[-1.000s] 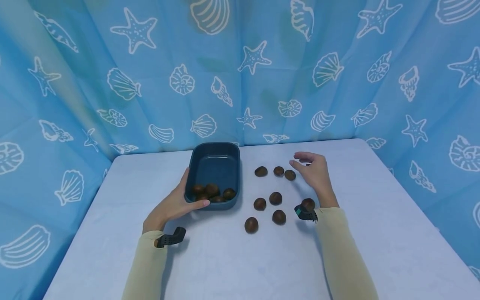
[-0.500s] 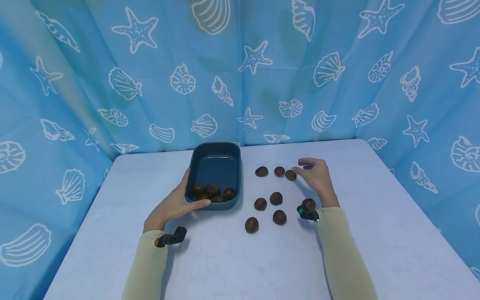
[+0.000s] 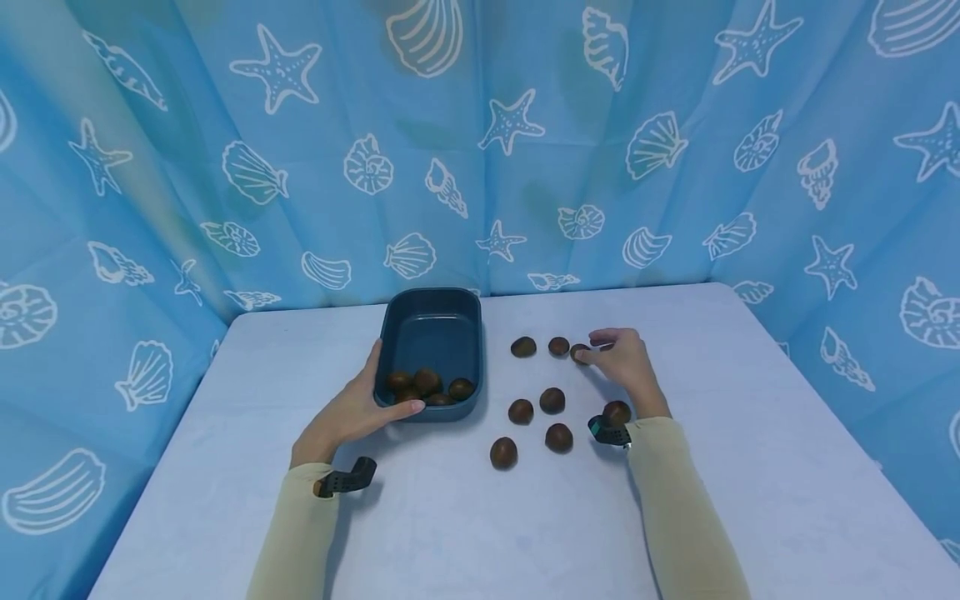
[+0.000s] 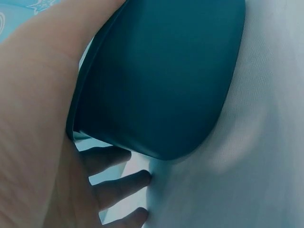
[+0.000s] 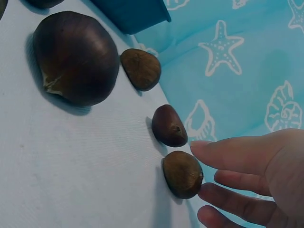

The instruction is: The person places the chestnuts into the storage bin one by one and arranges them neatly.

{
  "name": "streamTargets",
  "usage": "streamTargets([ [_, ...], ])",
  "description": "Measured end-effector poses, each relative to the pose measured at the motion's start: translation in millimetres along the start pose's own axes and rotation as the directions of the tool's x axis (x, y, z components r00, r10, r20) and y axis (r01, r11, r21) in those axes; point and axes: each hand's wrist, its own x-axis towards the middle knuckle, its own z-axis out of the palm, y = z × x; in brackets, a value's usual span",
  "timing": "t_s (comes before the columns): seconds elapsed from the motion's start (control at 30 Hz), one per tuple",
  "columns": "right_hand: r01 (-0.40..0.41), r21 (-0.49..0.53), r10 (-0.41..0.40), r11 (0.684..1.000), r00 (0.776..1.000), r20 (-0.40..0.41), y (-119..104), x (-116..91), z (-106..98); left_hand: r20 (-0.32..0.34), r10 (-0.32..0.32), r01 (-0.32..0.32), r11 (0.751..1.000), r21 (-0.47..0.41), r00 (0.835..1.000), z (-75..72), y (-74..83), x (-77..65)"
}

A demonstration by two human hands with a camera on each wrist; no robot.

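Note:
My left hand (image 3: 347, 414) holds the near left corner of a dark blue rectangular dish (image 3: 431, 335), thumb along the front rim and fingers by the left side. Several chestnuts (image 3: 427, 382) lie in its near end. In the left wrist view the dish wall (image 4: 161, 80) fills the middle, with three fingertips beyond it. At the back right, my right hand (image 3: 628, 363) reaches a chestnut (image 5: 182, 175) on the table; its thumb and fingers are spread right at the nut's edge. A second chestnut (image 5: 169, 126) lies just beside that one.
More chestnuts lie scattered between dish and right arm, such as one nearest the front (image 3: 503, 452) and one by the right wrist strap (image 3: 617, 412). A white cloth covers the table (image 3: 465, 533). Behind hangs a blue shell-patterned curtain (image 3: 480, 200).
My right hand has come down and toward the left, its thumb now at the chestnut it hovered beside. The left hand and dish stay in place.

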Motion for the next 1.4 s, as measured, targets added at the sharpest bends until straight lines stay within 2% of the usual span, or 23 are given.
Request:
streamTargets([
  [0.47, -0.012, -0.047, 0.012, 0.999, 1.000, 0.001, -2, -1, 8, -0.001, -0.005, 0.005, 0.999, 0.031, 1.000, -0.5, -2.0, 0.9],
  [1.07, 0.026, -0.128, -0.032, 0.991, 0.998, -0.045, -3, -2, 16, -0.004, -0.006, 0.006, 1.000, 0.011, 1.000, 1.1, -1.3, -2.1],
  [1.2, 0.023, -0.114, -0.026, 0.993, 0.999, -0.031, -5, -3, 12, 0.003, -0.010, 0.010, 1.000, 0.012, 1.000, 1.6, -1.6, -1.4],
  [1.4, 0.015, -0.042, -0.016, 0.999, 1.000, -0.017, -10, -5, 1, -0.005, 0.012, -0.012, 1.000, 0.003, 1.000, 0.6, -2.6, 0.2],
])
